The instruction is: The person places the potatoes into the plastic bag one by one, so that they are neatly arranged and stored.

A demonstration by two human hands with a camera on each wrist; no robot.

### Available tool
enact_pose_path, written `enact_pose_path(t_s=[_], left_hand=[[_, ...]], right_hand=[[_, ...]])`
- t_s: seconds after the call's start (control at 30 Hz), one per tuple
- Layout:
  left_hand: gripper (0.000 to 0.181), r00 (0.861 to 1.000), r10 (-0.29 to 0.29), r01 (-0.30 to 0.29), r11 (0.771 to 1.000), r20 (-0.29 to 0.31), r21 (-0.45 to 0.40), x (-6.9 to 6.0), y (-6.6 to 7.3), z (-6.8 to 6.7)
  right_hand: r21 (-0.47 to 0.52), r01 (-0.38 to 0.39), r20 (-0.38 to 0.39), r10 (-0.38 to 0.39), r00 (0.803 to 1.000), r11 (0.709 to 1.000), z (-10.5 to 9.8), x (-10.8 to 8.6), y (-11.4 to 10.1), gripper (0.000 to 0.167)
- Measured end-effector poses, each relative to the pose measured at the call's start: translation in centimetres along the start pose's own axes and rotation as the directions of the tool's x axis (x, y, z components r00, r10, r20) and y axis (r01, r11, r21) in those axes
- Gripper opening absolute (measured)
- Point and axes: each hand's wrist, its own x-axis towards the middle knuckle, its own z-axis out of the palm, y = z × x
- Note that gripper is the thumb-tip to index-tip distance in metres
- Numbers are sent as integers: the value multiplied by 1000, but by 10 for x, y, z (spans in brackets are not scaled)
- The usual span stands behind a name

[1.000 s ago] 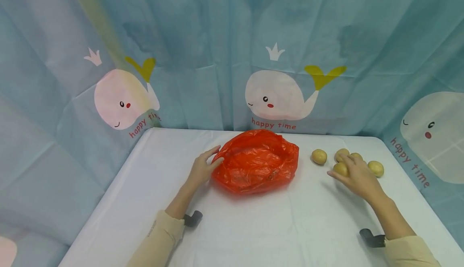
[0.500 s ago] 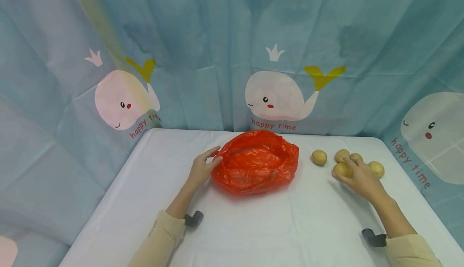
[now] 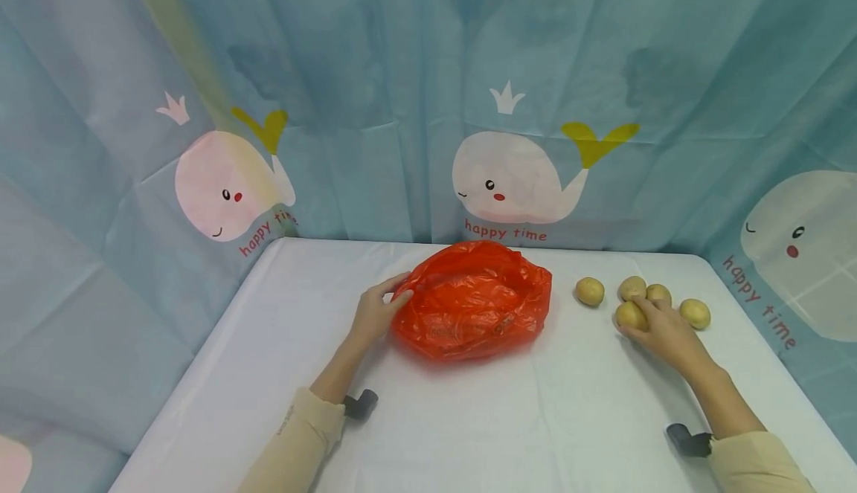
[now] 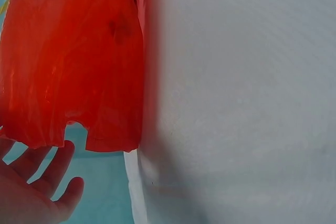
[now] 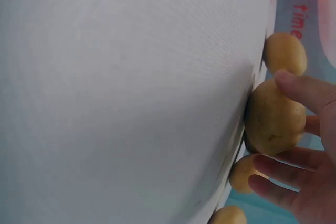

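Note:
A red plastic bag [image 3: 469, 322] stands puffed up on the white table, its mouth gaping. At its left edge is my left hand [image 3: 372, 313], fingers loosely spread and touching the rim; in the left wrist view the bag's notched edge [image 4: 113, 140] lies against the fingertips. My right hand [image 3: 666, 333] grips a potato [image 3: 631, 317] between thumb and fingers, low over the table. In the right wrist view the thumb presses on that potato [image 5: 273, 121] from above, and part of the fingers is hidden behind it.
Around my right hand lie more potatoes: one [image 3: 590, 291] on the left, two behind, [image 3: 632, 287] and one [image 3: 695, 314] on the right. A blue curtain [image 3: 375, 106] with whale prints hangs along the table's back and sides.
My right hand has closed its thumb and fingers around the potato, shifting slightly to the right. My left hand and the red bag have hardly moved.

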Motion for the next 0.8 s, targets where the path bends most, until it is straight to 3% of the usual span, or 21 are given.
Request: enact_pose_path(t_s=[0.2,0.8], left_hand=[[42,1000,7,-7,1000,-6,21,2,-2,1],[30,993,61,-53,995,-103,82,0,0,5]], right_hand=[[-9,-6,8,6,1000,1000,0,1,-2,67],[7,-47,40,47,998,999,1,6,1,71]])
